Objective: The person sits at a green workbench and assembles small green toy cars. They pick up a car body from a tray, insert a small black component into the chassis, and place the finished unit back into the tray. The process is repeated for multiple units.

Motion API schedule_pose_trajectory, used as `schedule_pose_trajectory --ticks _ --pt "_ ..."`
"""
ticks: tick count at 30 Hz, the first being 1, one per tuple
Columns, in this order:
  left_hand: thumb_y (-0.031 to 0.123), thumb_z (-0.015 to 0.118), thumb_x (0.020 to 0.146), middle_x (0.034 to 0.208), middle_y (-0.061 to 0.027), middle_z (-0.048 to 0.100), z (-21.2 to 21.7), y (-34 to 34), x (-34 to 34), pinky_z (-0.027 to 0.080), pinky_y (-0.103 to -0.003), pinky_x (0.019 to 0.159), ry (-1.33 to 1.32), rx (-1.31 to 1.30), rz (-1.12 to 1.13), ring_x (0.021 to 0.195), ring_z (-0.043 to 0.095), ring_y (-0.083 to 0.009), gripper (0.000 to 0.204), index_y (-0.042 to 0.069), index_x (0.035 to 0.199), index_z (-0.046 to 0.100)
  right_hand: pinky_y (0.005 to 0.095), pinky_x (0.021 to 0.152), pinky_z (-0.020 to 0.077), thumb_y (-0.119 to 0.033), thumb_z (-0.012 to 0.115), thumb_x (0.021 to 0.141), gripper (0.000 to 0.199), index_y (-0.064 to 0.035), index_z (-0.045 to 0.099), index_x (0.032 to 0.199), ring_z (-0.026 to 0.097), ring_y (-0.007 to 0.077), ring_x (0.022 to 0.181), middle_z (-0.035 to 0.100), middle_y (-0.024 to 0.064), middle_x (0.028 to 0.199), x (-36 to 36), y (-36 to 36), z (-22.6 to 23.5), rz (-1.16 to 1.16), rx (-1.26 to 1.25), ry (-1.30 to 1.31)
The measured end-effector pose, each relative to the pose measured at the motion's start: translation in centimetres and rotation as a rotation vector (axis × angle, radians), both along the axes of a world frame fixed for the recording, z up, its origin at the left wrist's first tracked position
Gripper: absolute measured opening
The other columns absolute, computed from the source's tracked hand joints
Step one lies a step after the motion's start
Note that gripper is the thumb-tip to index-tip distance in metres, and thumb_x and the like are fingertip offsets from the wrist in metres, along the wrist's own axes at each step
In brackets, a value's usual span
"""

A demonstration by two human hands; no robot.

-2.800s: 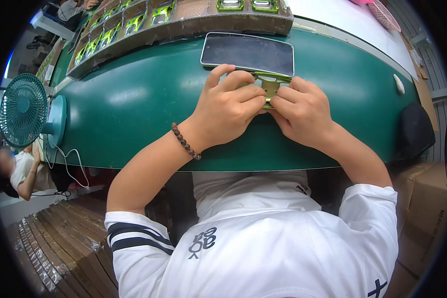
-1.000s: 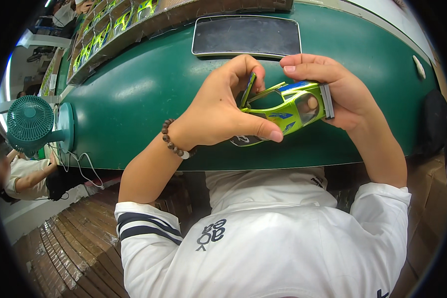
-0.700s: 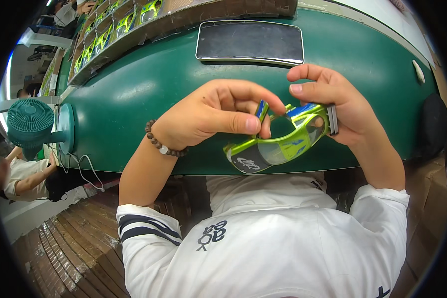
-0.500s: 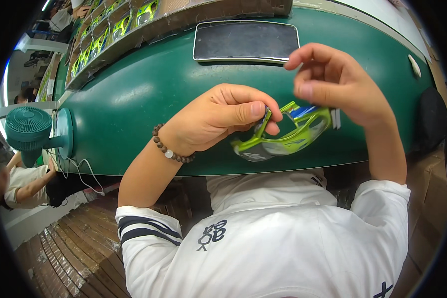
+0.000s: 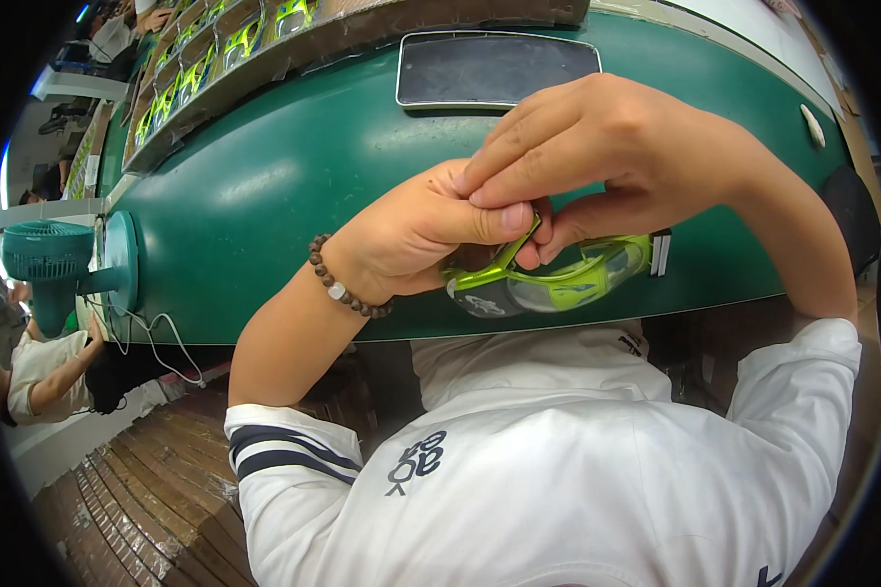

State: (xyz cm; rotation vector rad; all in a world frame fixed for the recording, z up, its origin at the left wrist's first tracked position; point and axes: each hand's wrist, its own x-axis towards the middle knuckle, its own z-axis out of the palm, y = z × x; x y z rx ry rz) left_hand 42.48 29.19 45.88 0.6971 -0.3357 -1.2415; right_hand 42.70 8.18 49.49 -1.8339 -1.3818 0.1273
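Observation:
Held over the near edge of the green table is a pair of lime-green goggles (image 5: pixel 578 290) with a clear lens and a dark left end. My left hand (image 5: pixel 426 230) pinches the upper left of the frame between thumb and fingers. Bent over it from the right, my right hand (image 5: pixel 607 147) has its fingers curled down onto the left hand, with its thumb under them beside the frame. What lies between the right fingertips is hidden. White strips (image 5: pixel 661 253) stick out at the goggles' right end. A brown bead bracelet circles my left wrist.
Beyond my hands lies a dark flat panel with a pale rim (image 5: pixel 499 70). A divided cardboard box (image 5: pixel 362 39) holds several green goggles at the far left. A teal fan (image 5: pixel 49 252) with a white cable stands left; another person (image 5: pixel 54 367) sits past it.
My right hand has come left and over onto my left hand, where it was apart before. The goggles have tilted slightly, and my left hand keeps its grip on them.

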Motion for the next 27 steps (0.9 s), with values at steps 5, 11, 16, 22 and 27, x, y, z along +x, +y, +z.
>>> schedule_pose_trajectory --ticks 5,11,16,22,27 --pt "0.015 0.063 0.088 0.086 -0.0048 0.063 -0.4 0.1 -0.3 0.047 -0.024 0.076 0.129 0.025 -0.063 0.08 0.059 -0.0115 0.014 0.003 0.095 0.062 0.0353 0.073 0.0524 -0.021 0.081 0.064 0.042 0.0036 0.068 0.094 0.066 0.0297 0.084 0.068 0.016 0.093 0.1 0.3 -0.7 0.049 0.033 -0.011" --pt "0.018 0.06 0.09 0.082 -0.0037 0.062 -0.6 -0.3 -0.5 0.049 -0.022 0.071 0.194 0.036 -0.056 0.076 0.059 -0.0109 0.016 0.003 0.091 0.061 0.0344 0.072 0.0524 -0.018 0.083 0.063 0.038 0.0031 0.069 0.09 0.067 0.0272 0.081 0.069 0.0166 0.087 0.5 0.4 -1.2 0.027 0.09 0.194" --pt "0.02 0.056 0.092 0.082 -0.0042 0.061 -0.5 -0.3 -0.6 0.05 -0.022 0.072 0.244 0.072 -0.033 0.075 0.059 -0.0102 0.019 0.001 0.091 0.06 0.0335 0.076 0.0519 -0.018 0.083 0.063 0.039 0.003 0.069 0.094 0.068 0.0274 0.083 0.069 0.0175 0.09 0.5 0.3 -1.3 -0.002 0.039 0.264" --pt "0.024 0.052 0.094 0.082 -0.0047 0.061 -0.2 0.2 0.3 0.051 -0.023 0.072 0.239 0.056 0.096 0.074 0.06 -0.0104 0.026 -0.001 0.099 0.059 0.0301 0.084 0.0494 -0.019 0.079 0.07 0.043 0.0027 0.065 0.104 0.064 0.0207 0.093 0.068 0.0127 0.097 0.5 0.0 -1.1 -0.193 0.057 0.39" --pt "0.043 0.044 0.094 0.076 -0.0093 0.061 0.2 -0.1 0.4 0.052 -0.026 0.068 0.267 -0.055 0.103 0.07 0.062 -0.0145 0.054 -0.003 0.121 0.047 0.0269 0.079 0.0504 -0.04 0.059 0.089 0.054 0.0001 0.052 0.124 0.061 0.0201 0.1 0.058 0.0111 0.119 -0.7 -3.3 -1.7 -0.223 0.346 0.898"
